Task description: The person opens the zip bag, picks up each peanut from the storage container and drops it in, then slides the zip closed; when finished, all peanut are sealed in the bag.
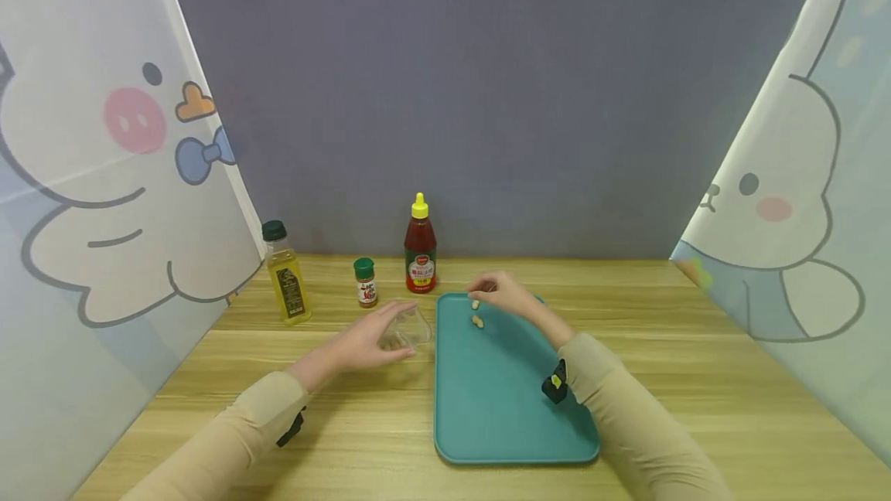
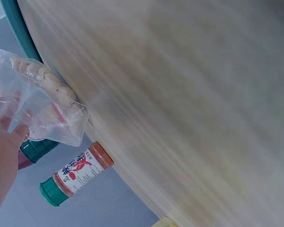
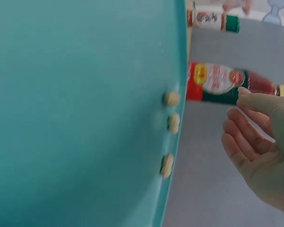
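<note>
My left hand curves its fingers and thumb around a clear plastic container, just left of the tray. Peanuts lie along the bottom of that container in the left wrist view. Over the far end of the teal tray hovers my right hand, its fingers loosely bent and nothing visible between them. Three peanuts in shell, one of them the nearest peanut to the frame's bottom, lie in a row by the tray's far rim in the right wrist view. The head view shows only two; my right hand likely covers the other.
Behind the tray stands a red sauce bottle with a yellow cap. A small green-capped spice jar and an oil bottle stand farther left on the wooden table. A grey panel closes off the back.
</note>
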Motion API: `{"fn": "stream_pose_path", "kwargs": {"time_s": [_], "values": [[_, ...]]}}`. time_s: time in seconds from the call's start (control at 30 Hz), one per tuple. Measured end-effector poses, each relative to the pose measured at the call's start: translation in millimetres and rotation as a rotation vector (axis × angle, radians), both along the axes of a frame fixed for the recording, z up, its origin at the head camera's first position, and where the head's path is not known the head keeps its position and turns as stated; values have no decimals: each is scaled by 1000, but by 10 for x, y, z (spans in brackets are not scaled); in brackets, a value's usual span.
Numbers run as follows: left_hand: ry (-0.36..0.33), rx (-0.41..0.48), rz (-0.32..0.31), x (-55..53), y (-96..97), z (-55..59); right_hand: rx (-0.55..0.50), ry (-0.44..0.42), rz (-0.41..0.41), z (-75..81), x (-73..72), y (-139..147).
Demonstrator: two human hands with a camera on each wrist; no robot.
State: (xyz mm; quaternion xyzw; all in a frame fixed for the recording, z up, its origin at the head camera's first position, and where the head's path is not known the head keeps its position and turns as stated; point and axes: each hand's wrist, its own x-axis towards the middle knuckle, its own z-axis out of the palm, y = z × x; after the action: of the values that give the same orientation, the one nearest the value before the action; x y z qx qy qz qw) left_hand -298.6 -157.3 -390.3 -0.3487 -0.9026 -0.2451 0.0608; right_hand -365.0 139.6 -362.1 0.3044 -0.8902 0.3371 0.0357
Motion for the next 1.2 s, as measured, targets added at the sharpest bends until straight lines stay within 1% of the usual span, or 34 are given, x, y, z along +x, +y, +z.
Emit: {"fn": "stream_pose_path", "kwargs": {"time_s": [0.17, 0.37, 0.57, 0.67, 0.8, 0.9, 1.03, 1.2], "values": [[-1, -8, 0, 5, 3, 4, 12, 15, -25, -79, -92, 117], [-3, -11, 4, 1, 4, -12, 49, -14, -55, -170, -140, 231], [1, -18, 5, 1, 7, -8, 87, -69, -86, -218, -179, 299], [1, -19, 11, -1, 6, -4, 102, -81, -102, -230, -197, 309], [-1, -21, 18, -1, 9, 4, 125, -100, -148, -242, -210, 307], [-2, -24, 19, 0, 14, 11, 159, -100, -176, -247, -216, 300], [0, -27, 16, 0, 16, 19, 205, -81, -180, -243, -219, 299], [-2, -37, 25, -1, 19, 18, 224, -81, -180, -246, -208, 312]]}}
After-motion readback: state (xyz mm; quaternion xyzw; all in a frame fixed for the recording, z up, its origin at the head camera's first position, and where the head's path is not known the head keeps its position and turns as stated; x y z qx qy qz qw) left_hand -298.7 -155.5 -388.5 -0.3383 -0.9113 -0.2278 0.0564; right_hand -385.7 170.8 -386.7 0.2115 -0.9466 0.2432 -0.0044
